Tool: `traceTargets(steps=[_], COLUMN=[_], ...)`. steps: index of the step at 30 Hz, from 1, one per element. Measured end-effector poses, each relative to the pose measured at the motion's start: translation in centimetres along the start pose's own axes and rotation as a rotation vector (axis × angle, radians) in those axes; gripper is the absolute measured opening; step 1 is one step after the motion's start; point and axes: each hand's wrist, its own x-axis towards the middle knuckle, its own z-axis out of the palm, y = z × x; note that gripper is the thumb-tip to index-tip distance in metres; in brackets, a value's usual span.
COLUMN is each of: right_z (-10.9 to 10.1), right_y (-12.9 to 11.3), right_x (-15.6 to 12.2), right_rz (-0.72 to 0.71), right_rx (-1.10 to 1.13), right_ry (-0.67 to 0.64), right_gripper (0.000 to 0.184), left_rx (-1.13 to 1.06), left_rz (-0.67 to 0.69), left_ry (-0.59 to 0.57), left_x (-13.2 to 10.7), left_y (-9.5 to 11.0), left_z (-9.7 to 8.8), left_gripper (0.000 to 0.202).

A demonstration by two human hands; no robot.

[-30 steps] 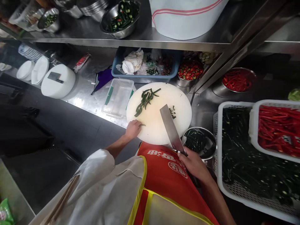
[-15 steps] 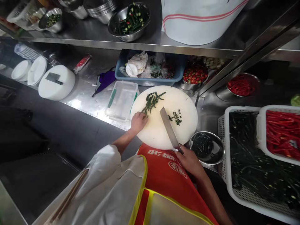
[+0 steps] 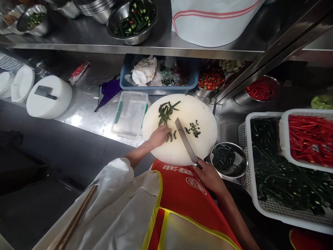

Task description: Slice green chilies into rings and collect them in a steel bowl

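On the round white cutting board (image 3: 179, 156): dark green peppers (image 3: 164, 114), slim and curved, tangled in a loose heap toward the far left.
Left hand (image 3: 158, 136): fingers narrow, right at the heap's near end, a few peppers by the fingertips; whether any is gripped, I can't tell.
Right hand (image 3: 210, 175): wrapped round the handle of the knife (image 3: 186, 139), blade slanting over the board.
Chopped bits (image 3: 194, 130): short, dark, paler-edged, scattered right of the blade.
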Motion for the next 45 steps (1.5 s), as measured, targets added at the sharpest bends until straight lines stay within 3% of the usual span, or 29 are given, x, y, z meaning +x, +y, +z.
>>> traceTargets(steps=[2,5,11,14,16,18,23,27,32,37,42,45], right_z=[0.1,0.2,0.3,0.3,0.4,0.3,-0.1,-0.2,0.4,0.7,0.6,0.6], right_y=[-0.1,0.0,0.1,0.0,0.0,0.2,0.8,1.0,0.7,-0.2,-0.7,-0.8], right_x=[-0.1,-0.2,-0.3,-0.4,-0.4,-0.6,-1.3,-1.8,-1.9,-1.7,-1.7,-1.7], right_rz=[0.004,0.019,0.029,0.027,0.033,0.034,0.061,0.066,0.070,0.035,0.022,0.009], right_rx=[0.023,0.029,0.045,0.046,0.059,0.082,0.071,0.014,-0.088,-0.112,-0.127,-0.126], right_ry=[0.006,0.015,0.028,0.031,0.031,0.039,0.107,0.120,0.106,0.056,0.036,0.047], right_gripper=[0.050,0.048,0.048,0.048,0.046,0.044,0.040,0.040,0.043,0.050,0.052,0.052], left_rx=[0.067,0.103,-0.002,-0.004,0.025,0.045,-0.001,-0.206,-0.311,-0.132,-0.024,-0.031], left_rz=[0.159,0.250,0.446,0.518,0.501,0.422,-0.017,-0.173,-0.160,-0.060,-0.005,0.081], left_ry=[-0.094,-0.220,-0.110,-0.230,-0.326,-0.312,0.072,0.190,0.240,0.176,0.173,0.113], left_x=[0.6,1.2,1.4,2.0,2.3,2.3,2.0,2.0,1.0,0.5,0.9,1.1], left_y=[-0.8,-1.5,-1.5,-1.2,-0.9,-0.5,1.4,3.0,2.5,1.0,1.1,1.1], left_z=[-0.8,-1.1,-0.3,-0.6,-0.8,-0.3,3.3,5.1,4.5,4.0,3.6,3.6], left_gripper=[0.050,0.047,0.030,0.028,0.029,0.029,0.018,0.009,0.019,0.020,0.017,0.020])
